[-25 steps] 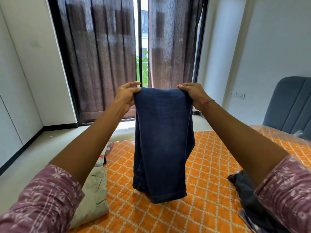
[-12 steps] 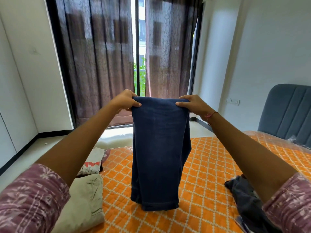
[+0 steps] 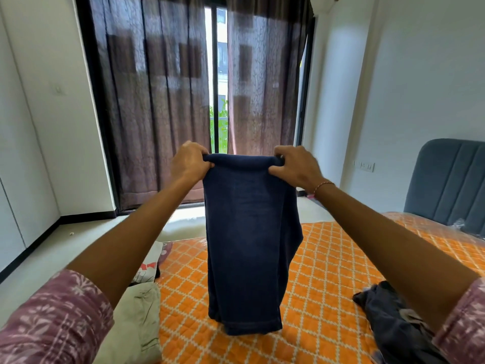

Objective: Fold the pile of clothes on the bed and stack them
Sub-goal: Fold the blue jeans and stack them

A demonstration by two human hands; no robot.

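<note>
A pair of dark blue jeans (image 3: pixel 249 245) hangs folded in front of me, its lower end just touching the orange quilted bed (image 3: pixel 328 271). My left hand (image 3: pixel 190 161) grips the top left corner and my right hand (image 3: pixel 294 165) grips the top right corner, both at arm's length. Folded pale clothes (image 3: pixel 141 321) lie at the bed's left edge, with a white printed garment (image 3: pixel 151 264) behind them. A dark unfolded heap (image 3: pixel 388 319) sits at the right, partly hidden by my right arm.
A grey padded headboard (image 3: pixel 446 185) stands at the far right. Brown sheer curtains (image 3: pixel 157 101) cover a glass door beyond the bed. Pale floor (image 3: pixel 52 253) runs along the left side of the bed.
My hands have lowered the jeans, so the bottom end now rests on the bed. The fingers have curled more tightly over the top edge.
</note>
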